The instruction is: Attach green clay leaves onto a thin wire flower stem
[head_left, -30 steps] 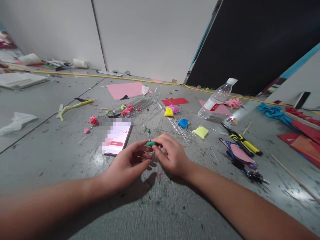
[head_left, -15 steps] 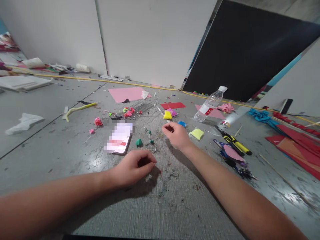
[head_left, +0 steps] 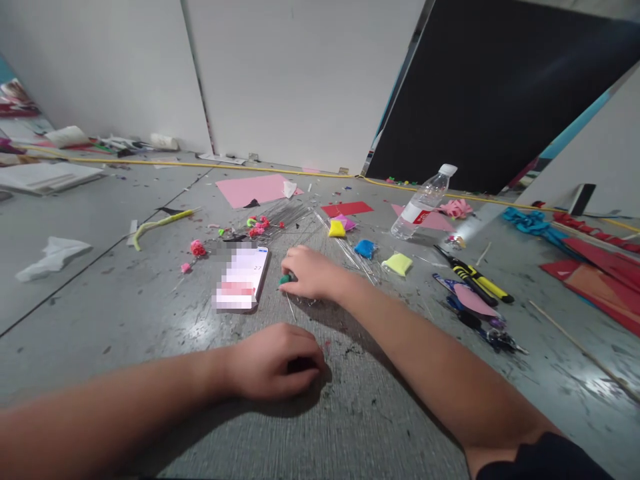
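Observation:
My right hand (head_left: 311,273) pinches a small green lump of modelling clay (head_left: 285,279) between thumb and fingertips, just right of a phone (head_left: 243,277). A thin wire (head_left: 291,308) runs down from the lump toward me. Bits of twisted wire (head_left: 306,301) show partly under the same hand; the rest is hidden by it. Nearer to me, my left hand (head_left: 277,361) rests on the table with fingers curled in and thumb close to them. Nothing shows in its grasp.
Yellow (head_left: 337,229), blue (head_left: 365,249) and pale green clay packets (head_left: 399,264) lie beyond my right forearm beside thin wires (head_left: 350,253). A plastic bottle (head_left: 423,203) stands behind. Yellow-black pliers (head_left: 475,277) lie right. Pink clay flowers (head_left: 257,228) sit past the phone.
My right hand has moved left and toward me, from beside the yellow packet onto the green clay lump. My left hand has shifted slightly nearer to me and right.

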The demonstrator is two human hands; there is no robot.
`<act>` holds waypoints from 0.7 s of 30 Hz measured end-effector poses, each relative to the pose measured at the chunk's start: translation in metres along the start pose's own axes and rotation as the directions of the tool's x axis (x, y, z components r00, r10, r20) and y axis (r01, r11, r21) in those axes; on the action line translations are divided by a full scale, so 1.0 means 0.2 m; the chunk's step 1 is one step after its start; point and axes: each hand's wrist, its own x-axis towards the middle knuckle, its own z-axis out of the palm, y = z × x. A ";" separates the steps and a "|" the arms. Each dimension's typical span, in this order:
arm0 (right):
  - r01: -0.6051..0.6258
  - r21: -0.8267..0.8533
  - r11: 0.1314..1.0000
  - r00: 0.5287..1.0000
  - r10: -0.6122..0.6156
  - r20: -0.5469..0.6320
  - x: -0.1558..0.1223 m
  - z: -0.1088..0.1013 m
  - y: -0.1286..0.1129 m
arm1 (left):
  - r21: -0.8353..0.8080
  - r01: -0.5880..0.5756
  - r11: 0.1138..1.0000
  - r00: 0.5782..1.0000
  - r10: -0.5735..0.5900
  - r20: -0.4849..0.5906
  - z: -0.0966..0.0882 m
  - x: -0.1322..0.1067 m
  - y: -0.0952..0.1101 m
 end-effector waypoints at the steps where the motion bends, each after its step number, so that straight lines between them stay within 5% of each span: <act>1: -0.008 0.028 1.000 0.999 0.009 -0.047 0.00 0.00 0.02 | -0.005 0.007 1.000 1.000 -0.007 -0.001 0.00 0.00 0.00; 6: -0.214 0.189 0.958 0.910 0.265 -0.318 -0.01 -0.02 0.23 | 0.013 0.019 1.000 1.000 -0.018 -0.023 0.00 0.00 0.00; 10: -0.356 0.328 0.875 0.805 0.465 -0.368 -0.09 -0.07 0.49 | 0.054 -0.020 0.998 0.998 0.023 -0.050 0.00 0.00 -0.01; 14: -0.617 0.185 0.765 0.665 0.633 -0.396 -0.28 -0.13 0.74 | 0.092 -0.019 0.996 0.998 0.024 -0.054 0.00 -0.01 -0.01; 18: -0.695 0.071 0.716 0.708 0.698 -0.103 -0.50 -0.13 0.87 | 0.097 -0.013 0.995 0.998 0.019 -0.056 0.00 0.00 0.00; 21: -0.611 -0.031 0.791 0.790 0.607 -0.082 -0.62 -0.09 0.89 | 0.102 -0.009 0.995 0.998 0.016 -0.064 -0.01 0.00 0.01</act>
